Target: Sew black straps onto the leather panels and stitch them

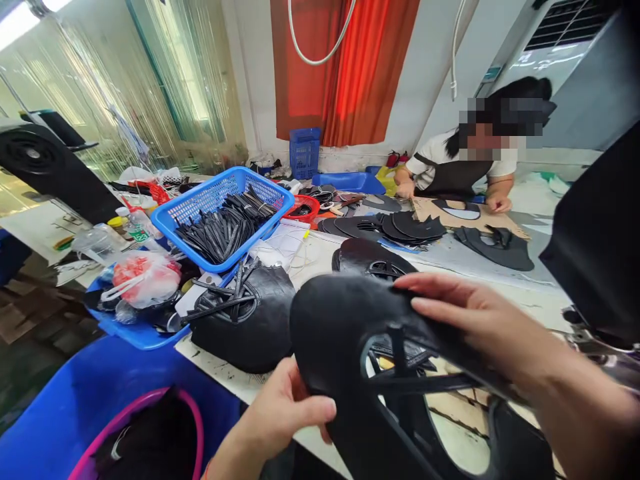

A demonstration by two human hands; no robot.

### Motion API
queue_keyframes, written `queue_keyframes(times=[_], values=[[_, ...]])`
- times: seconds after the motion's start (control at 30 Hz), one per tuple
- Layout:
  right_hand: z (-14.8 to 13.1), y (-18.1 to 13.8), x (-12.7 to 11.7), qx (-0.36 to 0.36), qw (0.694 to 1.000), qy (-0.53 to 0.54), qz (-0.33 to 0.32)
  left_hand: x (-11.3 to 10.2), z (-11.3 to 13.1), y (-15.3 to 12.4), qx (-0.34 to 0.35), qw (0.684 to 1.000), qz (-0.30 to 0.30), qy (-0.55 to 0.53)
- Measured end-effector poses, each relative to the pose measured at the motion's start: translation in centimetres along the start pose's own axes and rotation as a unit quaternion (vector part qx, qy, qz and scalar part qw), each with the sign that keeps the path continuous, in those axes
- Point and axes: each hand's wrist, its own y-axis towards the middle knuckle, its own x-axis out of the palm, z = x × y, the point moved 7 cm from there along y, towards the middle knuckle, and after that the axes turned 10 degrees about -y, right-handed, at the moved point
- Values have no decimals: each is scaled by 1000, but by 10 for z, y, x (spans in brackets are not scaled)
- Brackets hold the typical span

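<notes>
1. A blue plastic basket (200, 199) is seen at the left of the table, tilted, and it is packed with black straps (220, 230).
2. A small red basket (304, 212) is spotted just behind it with dark bits inside. A blue crate (305, 152) is parked against the far wall, and what it holds cannot be told.
3. Down at the lower left, a pink-rimmed basin (193, 417) is set inside a big blue tub (75, 400), and something dark is heaped in it.
4. A clear plastic bag (145, 273) with red contents is laid on a blue tray (135, 333) at the table's edge.
5. The pale work table (500, 283) is littered with flat black leather pieces (400, 227). A co-worker (450, 170) is bent over a brown card sheet at the far side.
6. An orange curtain (350, 67) is hung on the back wall, and a grey air-conditioning unit (565, 53) is stood in the right corner.
7. The black cut-out piece (335, 327) is held up over the table's near edge, between both hands.
8. Its lower left edge is pinched by the left hand (280, 413), with the thumb pressed on the front and the fingers curled behind.
9. The right hand (470, 313) is laid across the top edge, its fingers stretched and kept close together. The thumb is hidden, so a grip cannot be confirmed.
</notes>
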Motion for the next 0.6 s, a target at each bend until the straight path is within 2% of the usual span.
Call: queue_keyframes(times=[0.03, 0.07, 0.1, 0.13, 0.2, 0.27, 0.33, 0.37, 0.47, 0.53, 0.6], values=[[20, -2, 15, 1, 998, -39, -54, -5, -16, -5, -46, 997, 6, 64], [37, -3, 24, -28, 991, -114, -57, -12, -28, -8, -84, 985, 23, 152], [53, -3, 27, -54, 980, -191, -16, -18, -34, -9, -109, 960, 46, 253], [70, -5, 30, -58, 974, -219, 11, -22, -34, -10, -118, 926, 66, 351], [93, -12, 37, -86, 965, -243, 44, -17, -19, -5, -89, 862, 79, 492], [98, -23, 37, -120, 958, -246, 81, 3, 3, 12, -19, 839, 54, 541], [92, -37, 31, -146, 946, -255, 139, 25, 25, 45, 63, 834, 40, 546], [87, -44, 28, -153, 938, -261, 171, 33, 32, 68, 83, 831, 49, 548], [72, -65, 23, -186, 910, -276, 246, 32, 48, 147, 102, 814, 200, 536], [68, -79, 26, -222, 894, -288, 262, 29, 49, 196, 97, 801, 269, 526], [71, -93, 30, -259, 880, -304, 257, 21, 45, 233, 75, 793, 321, 513]])
